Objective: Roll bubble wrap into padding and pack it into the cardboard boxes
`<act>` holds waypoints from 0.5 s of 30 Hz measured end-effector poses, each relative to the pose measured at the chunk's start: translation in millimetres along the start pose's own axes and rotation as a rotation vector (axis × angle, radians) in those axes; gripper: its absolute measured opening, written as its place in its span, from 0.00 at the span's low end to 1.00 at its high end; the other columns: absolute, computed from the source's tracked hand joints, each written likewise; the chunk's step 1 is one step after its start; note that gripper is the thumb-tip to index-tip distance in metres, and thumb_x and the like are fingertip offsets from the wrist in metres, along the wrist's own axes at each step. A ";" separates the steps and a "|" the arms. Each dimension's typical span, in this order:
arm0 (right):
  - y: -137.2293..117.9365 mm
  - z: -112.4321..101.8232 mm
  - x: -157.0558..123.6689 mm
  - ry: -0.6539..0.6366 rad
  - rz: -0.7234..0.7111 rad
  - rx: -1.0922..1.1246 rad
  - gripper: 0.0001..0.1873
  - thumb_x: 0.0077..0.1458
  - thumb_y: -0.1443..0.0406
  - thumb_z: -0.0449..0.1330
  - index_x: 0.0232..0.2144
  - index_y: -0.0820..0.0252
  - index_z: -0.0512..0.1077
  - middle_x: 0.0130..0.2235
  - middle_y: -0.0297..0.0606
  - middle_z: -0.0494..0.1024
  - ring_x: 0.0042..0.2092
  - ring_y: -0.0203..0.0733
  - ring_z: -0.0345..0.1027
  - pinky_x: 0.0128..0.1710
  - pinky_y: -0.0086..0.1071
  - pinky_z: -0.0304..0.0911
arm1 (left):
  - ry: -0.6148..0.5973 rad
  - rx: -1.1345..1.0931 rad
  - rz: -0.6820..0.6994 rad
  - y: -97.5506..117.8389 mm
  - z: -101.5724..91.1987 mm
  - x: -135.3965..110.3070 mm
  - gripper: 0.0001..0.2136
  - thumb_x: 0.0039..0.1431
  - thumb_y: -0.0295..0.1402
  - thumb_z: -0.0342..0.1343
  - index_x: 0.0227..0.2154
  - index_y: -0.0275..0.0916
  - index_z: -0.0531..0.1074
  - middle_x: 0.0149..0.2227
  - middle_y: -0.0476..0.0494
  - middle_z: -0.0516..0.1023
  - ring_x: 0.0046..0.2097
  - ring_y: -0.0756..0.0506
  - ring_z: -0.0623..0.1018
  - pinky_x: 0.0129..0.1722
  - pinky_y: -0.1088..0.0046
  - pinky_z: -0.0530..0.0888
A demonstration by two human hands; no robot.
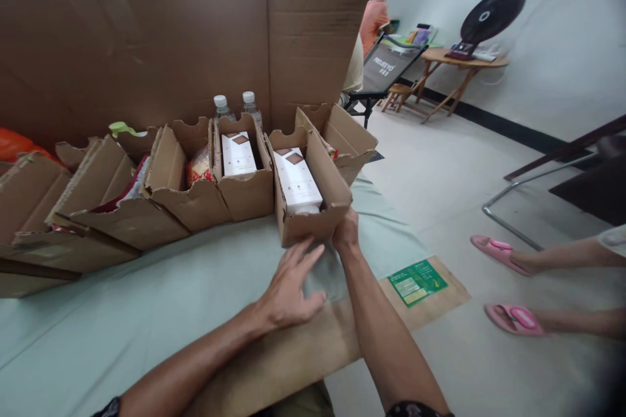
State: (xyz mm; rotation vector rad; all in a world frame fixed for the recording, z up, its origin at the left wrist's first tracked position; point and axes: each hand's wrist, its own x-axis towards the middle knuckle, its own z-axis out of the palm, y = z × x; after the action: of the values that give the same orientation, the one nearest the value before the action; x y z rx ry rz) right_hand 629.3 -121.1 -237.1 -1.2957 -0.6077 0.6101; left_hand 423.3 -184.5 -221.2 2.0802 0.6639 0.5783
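Observation:
My right hand (346, 232) is closed on the front right corner of a small open cardboard box (313, 225) that holds a white carton (297, 180). My left hand (289, 287) lies open, fingers spread, on the pale green cloth (161, 300) just in front of that box. Both forearms reach up from the bottom edge. To the left stands a second box (247, 195) with another white carton (237, 154), then a box with a red and yellow packet (199, 169).
A row of open cardboard boxes (98, 208) runs left along a tall cardboard wall (147, 45). Two water bottles (235, 107) stand behind. Flat cardboard with a green label (417, 281) lies on the floor. Another person's feet in pink slippers (508, 287) are at right. A fan (491, 13) sits on a table.

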 end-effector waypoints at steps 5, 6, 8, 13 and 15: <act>12.3 -3.6 2.7 0.022 0.005 -0.074 0.35 0.53 0.37 0.54 0.35 0.62 0.79 0.37 0.45 0.84 0.37 0.46 0.77 0.35 0.36 0.65 | 0.040 0.153 0.001 -19.2 -23.2 64.9 0.34 0.52 0.34 0.62 0.65 0.37 0.67 0.71 0.31 0.61 0.72 0.31 0.60 0.71 0.46 0.59; 12.6 -4.2 3.1 0.024 -0.004 -0.092 0.35 0.53 0.37 0.54 0.35 0.62 0.79 0.38 0.46 0.84 0.37 0.47 0.78 0.35 0.36 0.65 | 0.043 0.176 -0.013 -23.0 -27.0 75.5 0.34 0.52 0.34 0.61 0.64 0.36 0.68 0.71 0.30 0.61 0.71 0.31 0.61 0.71 0.47 0.59; 11.8 -5.2 3.2 0.024 -0.037 -0.128 0.32 0.53 0.40 0.55 0.35 0.62 0.79 0.39 0.46 0.84 0.38 0.47 0.78 0.38 0.38 0.66 | 0.051 0.201 -0.046 -30.1 -33.0 88.2 0.33 0.52 0.34 0.61 0.63 0.34 0.68 0.71 0.29 0.62 0.71 0.31 0.61 0.71 0.48 0.59; -0.8 -1.9 -8.6 -0.001 -0.176 -0.183 0.20 0.52 0.49 0.61 0.36 0.59 0.77 0.38 0.42 0.84 0.41 0.47 0.77 0.47 0.43 0.69 | 0.092 0.248 -0.155 -40.1 -39.9 44.5 0.30 0.52 0.30 0.60 0.61 0.31 0.71 0.69 0.23 0.63 0.70 0.26 0.63 0.68 0.40 0.62; -12.8 5.9 -21.8 -0.030 -0.218 -0.187 0.18 0.53 0.52 0.61 0.38 0.59 0.76 0.37 0.41 0.83 0.39 0.46 0.77 0.46 0.43 0.71 | 0.119 0.269 -0.180 -41.4 -41.0 -3.0 0.27 0.53 0.29 0.60 0.58 0.33 0.74 0.67 0.24 0.66 0.69 0.26 0.65 0.67 0.38 0.63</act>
State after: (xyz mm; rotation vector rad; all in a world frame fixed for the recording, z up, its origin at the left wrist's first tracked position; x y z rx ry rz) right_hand 610.8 -134.8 -225.0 -1.3732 -0.8345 0.4006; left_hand 385.8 -141.7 -234.5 2.2133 1.0348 0.5359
